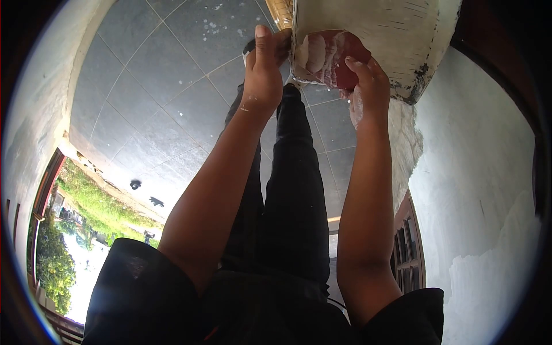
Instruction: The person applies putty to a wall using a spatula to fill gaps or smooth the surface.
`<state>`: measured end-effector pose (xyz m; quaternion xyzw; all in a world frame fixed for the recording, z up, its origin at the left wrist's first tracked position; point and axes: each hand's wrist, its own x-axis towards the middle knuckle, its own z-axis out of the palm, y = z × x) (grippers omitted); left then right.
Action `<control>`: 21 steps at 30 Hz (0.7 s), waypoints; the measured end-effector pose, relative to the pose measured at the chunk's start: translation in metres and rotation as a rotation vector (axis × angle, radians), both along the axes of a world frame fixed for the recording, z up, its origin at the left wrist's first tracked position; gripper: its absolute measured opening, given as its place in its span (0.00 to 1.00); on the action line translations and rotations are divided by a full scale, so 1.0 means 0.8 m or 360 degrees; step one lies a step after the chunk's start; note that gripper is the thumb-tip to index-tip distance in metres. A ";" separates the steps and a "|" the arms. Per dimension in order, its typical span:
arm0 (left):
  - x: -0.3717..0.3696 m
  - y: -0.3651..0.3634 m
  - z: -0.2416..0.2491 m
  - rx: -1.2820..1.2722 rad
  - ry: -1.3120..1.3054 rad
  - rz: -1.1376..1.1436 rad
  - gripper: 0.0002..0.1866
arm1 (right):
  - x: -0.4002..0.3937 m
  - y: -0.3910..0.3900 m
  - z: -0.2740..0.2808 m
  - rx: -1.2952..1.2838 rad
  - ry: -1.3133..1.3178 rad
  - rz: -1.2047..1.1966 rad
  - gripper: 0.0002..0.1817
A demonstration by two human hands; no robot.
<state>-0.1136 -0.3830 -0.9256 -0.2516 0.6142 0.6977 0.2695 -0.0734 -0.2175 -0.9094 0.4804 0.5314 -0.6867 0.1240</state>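
My right hand (371,89) grips a dark red, flat scraper (351,69), thumb on its near face. White putty-like paste is smeared across the scraper's left part. Behind it is a worn, off-white panel (379,23) with dark, chipped edges. My left hand (265,69) is beside the panel's left edge, thumb pointing up and fingers curled in towards that edge. Those fingers are in shadow, and whatever they hold is hidden. Pale smears mark my left wrist and my right palm.
Grey floor tiles (167,75) with white spots lie below, under my legs (293,172). A patchy grey-white wall (477,190) rises on the right, beside a brown-framed window (407,247). Small dark objects (135,184) lie on the left floor, near an opening onto grass (98,195).
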 end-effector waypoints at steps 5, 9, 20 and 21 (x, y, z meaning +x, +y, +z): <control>0.001 -0.004 0.005 -0.0010 0.0003 -0.0153 0.50 | 0.005 0.007 0.016 -0.0099 -0.0065 -0.0225 0.17; 0.006 -0.006 0.004 -0.0008 -0.0027 -0.0145 0.50 | 0.011 0.008 0.009 0.0137 0.0009 -0.0038 0.14; 0.015 -0.004 -0.001 -0.0002 -0.0011 -0.0068 0.51 | -0.008 -0.011 0.026 0.1053 0.0318 0.0343 0.11; 0.014 -0.005 -0.001 -0.0002 -0.0005 -0.0067 0.51 | -0.009 -0.007 0.026 0.1140 0.0146 0.0491 0.11</control>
